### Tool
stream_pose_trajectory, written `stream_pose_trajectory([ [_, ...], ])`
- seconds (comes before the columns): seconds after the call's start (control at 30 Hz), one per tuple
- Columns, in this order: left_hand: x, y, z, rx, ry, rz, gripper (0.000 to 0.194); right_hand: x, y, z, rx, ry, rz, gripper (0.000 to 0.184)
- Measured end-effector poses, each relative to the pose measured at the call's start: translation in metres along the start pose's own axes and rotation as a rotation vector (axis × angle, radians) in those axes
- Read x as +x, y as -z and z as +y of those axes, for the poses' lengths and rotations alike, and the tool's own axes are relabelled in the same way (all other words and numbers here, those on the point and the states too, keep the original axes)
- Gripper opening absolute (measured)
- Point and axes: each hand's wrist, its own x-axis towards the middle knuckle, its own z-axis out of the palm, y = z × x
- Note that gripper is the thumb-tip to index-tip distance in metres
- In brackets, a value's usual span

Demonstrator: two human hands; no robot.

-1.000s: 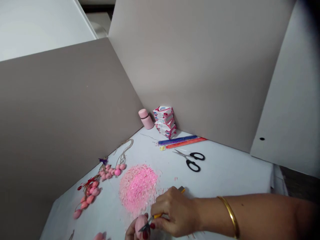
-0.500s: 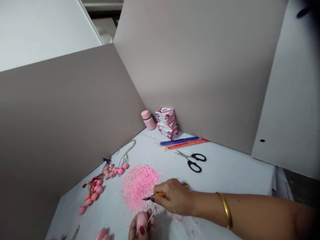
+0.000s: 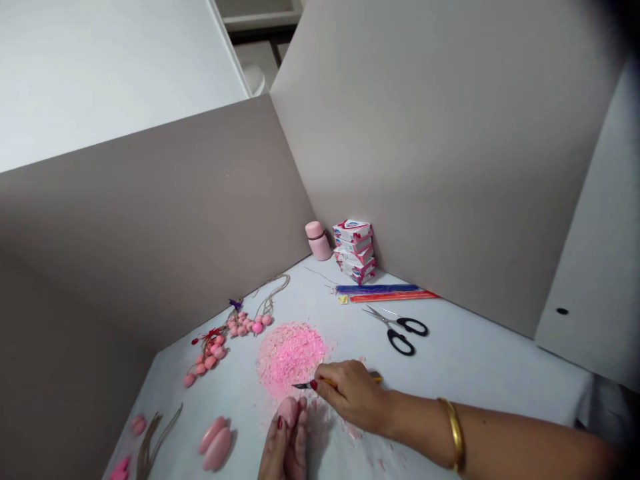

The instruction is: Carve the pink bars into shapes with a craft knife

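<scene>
Low in the frame's centre, the left hand [image 3: 286,443] is pinching a pink soap piece [image 3: 289,410] in a closed grip, just below the pink shavings pile [image 3: 291,351] on the counter [image 3: 475,367]. The right hand [image 3: 353,393], just right of it, is clasping a yellow-handled knife [image 3: 320,383], blade pointing left above the soap. The writing on the stacked boxes [image 3: 355,250] is too small to read.

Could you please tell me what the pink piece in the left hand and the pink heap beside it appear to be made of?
The pink piece looks like soap or wax: matte, smooth, rounded, though its look leaves that open. The pink heap seems to be flaky shavings of like colour. The knife in the right hand shows a dark, probably metal blade and yellow, likely plastic handle.
</scene>
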Motion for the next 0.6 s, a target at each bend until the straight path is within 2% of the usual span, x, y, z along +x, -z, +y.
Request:
stream_pose_trajectory([
  [0.13, 0.005, 0.004, -0.003, 0.034, 0.04, 0.07, 0.039, 0.0, 0.007, -0.009, -0.025, 0.036, -0.026, 0.031],
  [0.27, 0.008, 0.009, -0.006, 0.034, 0.076, 0.076, 0.039, 0.006, 0.023, -0.014, -0.065, 0.074, -0.048, 0.024],
  [0.5, 0.002, 0.01, -0.005, 0.023, 0.055, 0.06, 0.016, 0.008, 0.044, 0.003, -0.154, 0.188, -0.099, 0.017],
  [0.6, 0.002, 0.009, -0.004, 0.031, 0.034, 0.015, 0.047, 0.005, 0.043, 0.011, -0.184, 0.271, -0.023, 0.015],
])
